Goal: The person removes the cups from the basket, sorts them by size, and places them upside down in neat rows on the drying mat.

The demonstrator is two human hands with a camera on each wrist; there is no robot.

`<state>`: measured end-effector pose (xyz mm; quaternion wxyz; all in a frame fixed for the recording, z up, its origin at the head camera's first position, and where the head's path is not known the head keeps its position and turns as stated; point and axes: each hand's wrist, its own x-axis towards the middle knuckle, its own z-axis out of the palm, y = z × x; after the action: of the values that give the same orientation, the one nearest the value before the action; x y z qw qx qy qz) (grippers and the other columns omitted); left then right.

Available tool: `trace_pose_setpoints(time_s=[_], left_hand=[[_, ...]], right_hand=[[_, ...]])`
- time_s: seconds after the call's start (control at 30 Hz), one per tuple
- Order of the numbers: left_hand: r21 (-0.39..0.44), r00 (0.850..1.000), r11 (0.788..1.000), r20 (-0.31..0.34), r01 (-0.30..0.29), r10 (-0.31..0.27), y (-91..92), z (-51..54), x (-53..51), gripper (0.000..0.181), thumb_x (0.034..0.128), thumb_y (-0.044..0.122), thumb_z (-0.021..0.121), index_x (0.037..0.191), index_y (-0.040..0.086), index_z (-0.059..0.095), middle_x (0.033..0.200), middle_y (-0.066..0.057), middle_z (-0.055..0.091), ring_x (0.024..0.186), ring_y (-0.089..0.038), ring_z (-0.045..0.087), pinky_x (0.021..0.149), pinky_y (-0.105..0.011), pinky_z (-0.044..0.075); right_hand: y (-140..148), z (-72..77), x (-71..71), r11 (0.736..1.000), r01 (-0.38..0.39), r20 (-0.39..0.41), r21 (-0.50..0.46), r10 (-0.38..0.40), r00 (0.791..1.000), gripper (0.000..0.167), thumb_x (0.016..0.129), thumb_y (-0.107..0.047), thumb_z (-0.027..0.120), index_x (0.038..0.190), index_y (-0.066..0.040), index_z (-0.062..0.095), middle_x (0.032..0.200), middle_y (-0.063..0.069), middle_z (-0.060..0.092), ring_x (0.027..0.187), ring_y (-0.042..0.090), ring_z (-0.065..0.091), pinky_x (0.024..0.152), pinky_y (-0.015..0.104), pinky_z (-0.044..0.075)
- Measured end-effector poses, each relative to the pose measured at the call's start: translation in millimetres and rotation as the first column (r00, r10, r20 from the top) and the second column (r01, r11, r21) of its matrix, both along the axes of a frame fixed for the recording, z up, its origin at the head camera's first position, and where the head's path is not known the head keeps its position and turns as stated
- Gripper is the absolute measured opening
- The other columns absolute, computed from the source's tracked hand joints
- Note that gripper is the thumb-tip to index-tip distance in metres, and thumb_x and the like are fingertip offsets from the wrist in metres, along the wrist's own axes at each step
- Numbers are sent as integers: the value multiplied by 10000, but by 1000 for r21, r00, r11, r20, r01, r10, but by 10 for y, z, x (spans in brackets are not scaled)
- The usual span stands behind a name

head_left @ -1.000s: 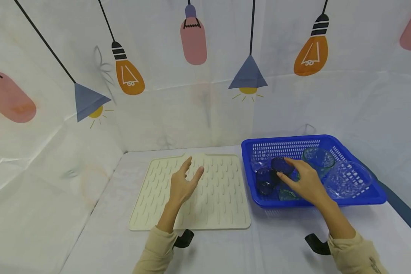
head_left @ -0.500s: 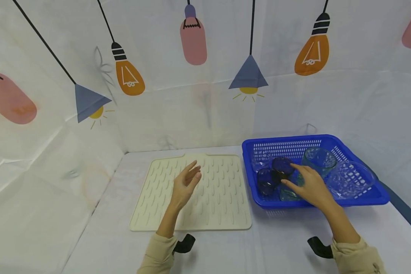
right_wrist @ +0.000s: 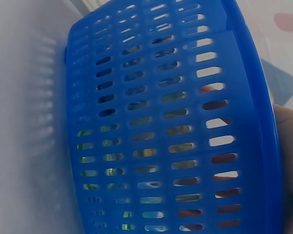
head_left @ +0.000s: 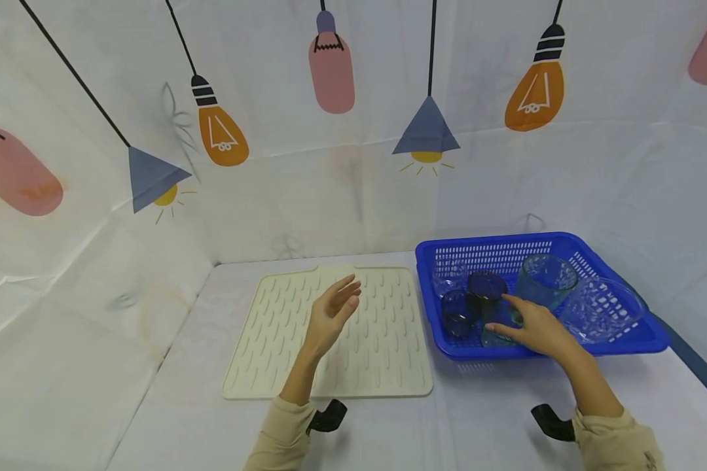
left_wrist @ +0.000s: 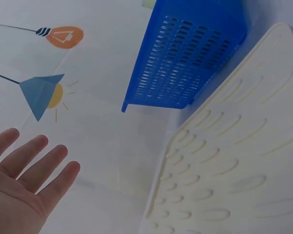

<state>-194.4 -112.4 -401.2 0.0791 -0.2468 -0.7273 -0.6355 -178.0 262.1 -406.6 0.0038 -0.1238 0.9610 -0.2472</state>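
Over the pale ribbed drying mat [head_left: 383,340], my left hand [head_left: 328,317] hovers with loosely straight, parted fingers and nothing in it. My right hand [head_left: 539,328] reaches over the front rim of the blue plastic basket [head_left: 542,243], its thumb and fingers apart. Just below that thumb and forefinger is a pale green-tinted glass [head_left: 495,336], partly hidden; whether they touch it I cannot tell. To its left are two dark blue glasses, one standing behind [head_left: 486,286], the other in front [head_left: 458,315]. In the right wrist view the basket wall hides most of the hand.
A clear glass [head_left: 450,271] sits at the basket's back left. Farther right in the basket are a wide greenish glass [head_left: 546,278] and a clear patterned glass bowl [head_left: 601,311]. Behind the white-covered table hangs a sheet [head_left: 359,196] printed with lamps.
My right hand has drawn slightly back to the right from the dark blue glasses and lowered towards the green-tinted glass. The left hand has shifted a little right over the mat.
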Motion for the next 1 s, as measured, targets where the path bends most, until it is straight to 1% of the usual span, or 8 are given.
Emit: trace_pose_setpoints(time_s=[0.07,0.13,0.3,0.43,0.57,0.77,1.0], left_hand=[[1,1000,1000,-2,2,-2,25,3,-3,451,952,136,526,1363,-25,432,1320,-267,505,1187,-416,517,1000,-459,446],[2,1000,1000,0,9,-9,51,4,-5,453,953,143,529,1363,-23,433,1317,-260,511,1185,-414,520,1001,-448,447],[20,999,999,7,40,-40,119,6,-15,448,950,109,523,1363,-32,428,1322,-260,505,1197,-430,502,999,-438,450],[36,998,998,9,61,-61,190,32,-34,460,946,143,539,1361,-25,436,1318,-252,515,1192,-411,516,990,-405,464],[48,996,995,3,86,-86,281,64,-54,494,941,212,562,1360,-21,442,1313,-249,521,1188,-393,526,988,-371,468],[65,993,990,0,121,-121,394,96,-63,518,937,229,575,1361,-33,434,1315,-259,515,1189,-380,530,979,-371,475],[64,991,989,1,130,-131,488,91,-77,528,931,254,580,1356,-28,445,1305,-249,529,1184,-363,539,966,-340,485]], right_hand=[[14,-2,-10,1000,-18,19,-8,18,1000,821,834,-415,687,1305,186,384,1115,374,562,942,461,590,748,584,512],[26,6,-15,1000,-30,46,-9,30,998,842,818,-414,704,1309,187,376,1102,363,570,952,465,585,750,583,513],[61,63,-6,999,-31,139,8,30,990,927,754,-435,758,1320,179,354,1122,358,565,1026,499,546,797,597,497],[84,111,-2,1000,-27,181,16,24,983,946,707,-435,796,1281,190,379,1107,351,568,1020,500,540,804,597,492],[94,122,-18,999,-38,201,6,36,979,938,695,-413,810,1266,199,387,1096,348,571,996,485,557,800,583,503],[101,94,-69,998,-62,207,17,57,977,934,683,-404,821,1243,209,394,1085,353,577,973,473,573,787,563,516],[82,56,-86,998,-64,206,8,61,977,927,676,-416,822,1237,192,405,1086,353,572,973,479,566,783,569,512]])
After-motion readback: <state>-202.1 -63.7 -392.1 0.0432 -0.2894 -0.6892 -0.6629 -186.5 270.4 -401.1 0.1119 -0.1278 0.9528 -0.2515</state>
